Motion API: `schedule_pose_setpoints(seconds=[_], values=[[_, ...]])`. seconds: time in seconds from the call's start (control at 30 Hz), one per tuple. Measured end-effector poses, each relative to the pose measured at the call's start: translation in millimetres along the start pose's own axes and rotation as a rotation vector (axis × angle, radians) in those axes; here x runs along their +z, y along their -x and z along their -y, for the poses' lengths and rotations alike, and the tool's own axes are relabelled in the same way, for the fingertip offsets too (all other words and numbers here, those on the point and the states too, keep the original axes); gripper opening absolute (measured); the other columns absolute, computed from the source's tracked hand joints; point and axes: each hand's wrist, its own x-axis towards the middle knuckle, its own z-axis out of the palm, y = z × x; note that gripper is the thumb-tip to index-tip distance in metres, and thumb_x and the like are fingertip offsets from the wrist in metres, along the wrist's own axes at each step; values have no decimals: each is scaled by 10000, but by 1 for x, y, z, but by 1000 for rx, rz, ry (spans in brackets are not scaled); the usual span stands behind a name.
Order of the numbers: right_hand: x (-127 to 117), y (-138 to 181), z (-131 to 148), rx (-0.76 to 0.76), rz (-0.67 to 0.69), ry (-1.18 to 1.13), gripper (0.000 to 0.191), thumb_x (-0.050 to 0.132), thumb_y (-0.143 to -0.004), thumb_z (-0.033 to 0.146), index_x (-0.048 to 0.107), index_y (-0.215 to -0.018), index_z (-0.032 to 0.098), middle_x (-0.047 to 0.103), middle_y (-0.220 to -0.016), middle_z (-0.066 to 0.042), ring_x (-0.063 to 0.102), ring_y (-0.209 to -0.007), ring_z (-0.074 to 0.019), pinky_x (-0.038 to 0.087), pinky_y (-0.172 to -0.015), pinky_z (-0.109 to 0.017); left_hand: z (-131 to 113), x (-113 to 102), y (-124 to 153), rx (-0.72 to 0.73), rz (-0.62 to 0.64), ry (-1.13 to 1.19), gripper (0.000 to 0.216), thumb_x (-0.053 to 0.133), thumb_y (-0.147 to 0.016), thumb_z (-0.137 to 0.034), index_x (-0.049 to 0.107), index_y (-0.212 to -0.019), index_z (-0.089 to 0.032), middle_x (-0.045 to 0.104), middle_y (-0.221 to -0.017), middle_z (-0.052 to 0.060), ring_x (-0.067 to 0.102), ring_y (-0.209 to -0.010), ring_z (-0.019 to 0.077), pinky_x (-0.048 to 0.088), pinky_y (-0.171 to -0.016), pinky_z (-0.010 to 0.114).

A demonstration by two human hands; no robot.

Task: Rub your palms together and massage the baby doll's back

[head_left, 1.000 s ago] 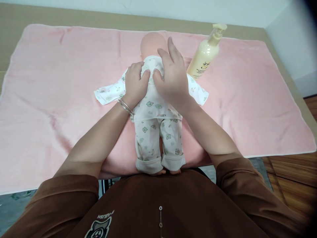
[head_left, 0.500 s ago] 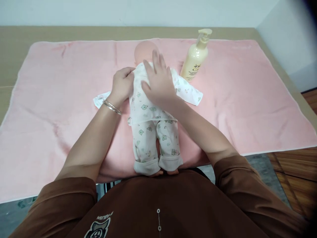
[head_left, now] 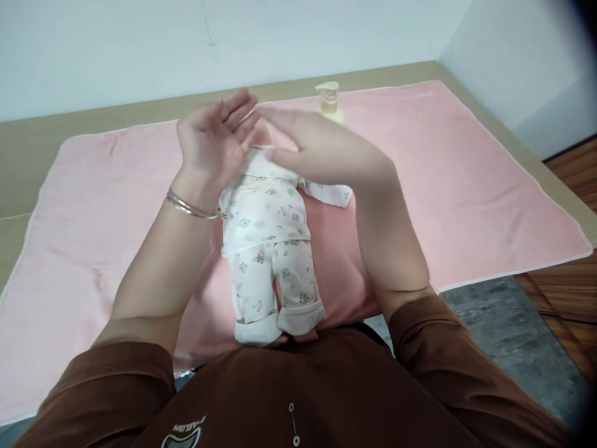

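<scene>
A baby doll in a white printed top point(head_left: 265, 208) and matching trousers point(head_left: 254, 280) with turned-up cuffs lies lengthwise before me. Its head is mostly hidden behind my hands. Above its shoulders on the left, my left hand point(head_left: 212, 137) is raised with the palm turned up and the fingers stretched out. My right hand point(head_left: 289, 134), blurred by motion, reaches across above the doll's upper end, thumb apart from its fingers. Its fingertips overlap those of my left hand; whether they touch I cannot tell. Neither hand holds anything.
A pale yellow pump bottle point(head_left: 330, 102) stands behind my right forearm, only its top showing. A pink blanket point(head_left: 448, 186) covers most of the wooden table point(head_left: 396, 74). A white wall point(head_left: 116, 56) rises behind the table.
My left hand has let go of the doll's top and turned palm up. My right hand has left the doll's back and moved towards the left hand. The view has shifted.
</scene>
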Motion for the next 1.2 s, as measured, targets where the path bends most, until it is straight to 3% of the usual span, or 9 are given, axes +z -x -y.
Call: schedule_pose_setpoints(seconds=[0.1, 0.17, 0.37, 0.5, 0.63, 0.83, 0.93, 1.1, 1.2], values=[[-12, -4, -23, 212, -284, 101, 640, 435, -962, 227, 347, -1581, 90, 259, -1692, -69, 217, -1610, -244, 227, -1366, -432, -14, 31, -16, -124, 124, 4, 621, 283, -967, -673, 512, -1400, -290, 564, -1484, -59, 475, -1428, 187, 425, -1250, 414], [-13, -9, -40, 265, -429, 148, 712, 389, -921, 182, 260, -1615, 90, 117, -1726, -43, 108, -1633, -228, 204, -1375, -404, -20, 52, -28, -177, 112, 77, 716, 47, -1014, -606, 397, -1502, -215, 564, -1484, 38, 528, -1396, 162, 486, -1173, 402], [-3, -24, -75, 318, -467, 161, 891, 366, -749, 109, 229, -1624, 200, 141, -1707, 105, 102, -1626, -119, 181, -1384, -392, -24, 89, -60, -284, 36, 131, 779, 40, -1014, -621, 530, -1369, -130, 684, -1269, 150, 630, -1277, 211, 573, -1004, 458], [3, -29, -90, 380, -416, 191, 856, 329, -767, 93, 256, -1616, 182, 199, -1699, 61, 152, -1619, -130, 137, -1379, -479, -17, 89, -73, -275, 90, -19, 814, -53, -983, -655, 655, -1159, -294, 714, -1223, 56, 616, -1283, 183, 566, -1049, 449], [7, -29, -97, 382, -365, 258, 780, 353, -786, 78, 364, -1561, 164, 321, -1668, -31, 245, -1599, -176, 159, -1355, -537, -6, 81, -78, -174, 68, -290, 802, 112, -916, -839, 687, -1098, -309, 721, -1221, 66, 667, -1184, 249, 585, -1012, 492], [14, -29, -92, 326, -368, 381, 514, 302, -890, 105, 559, -1303, 272, 597, -1421, -64, 529, -1366, -240, 217, -1306, -580, 7, 77, -78, -195, 181, 49, 805, -34, -1003, -620, 654, -1054, -206, 709, -1062, 128, 667, -1217, 246, 557, -1037, 474], [18, -31, -92, 308, -384, 411, 477, 314, -911, 157, 547, -1314, 260, 584, -1402, -84, 522, -1329, -256, 244, -1283, -573, 6, 79, -72, -229, 192, 122, 816, -50, -1015, -591, 649, -1045, -171, 688, -1022, 126, 660, -1237, 257, 563, -1006, 479], [26, -35, -94, 343, -440, 371, 455, 348, -959, 367, 520, -1365, 258, 520, -1490, -102, 470, -1315, -284, 284, -1211, -546, -9, 70, -46, -281, 193, 228, 770, -23, -1037, -586, 621, -977, -168, 612, -1332, 116, 538, -1416, 202, 574, -1029, 370], [31, -41, -88, 409, -480, 379, 477, 362, -929, 268, 515, -1377, 215, 499, -1509, -145, 434, -1359, -298, 310, -1164, -531, -20, 55, -26, -279, 173, 168, 762, -18, -1057, -546, 653, -1071, -185, 642, -1331, 90, 559, -1401, 190, 572, -1043, 379]])
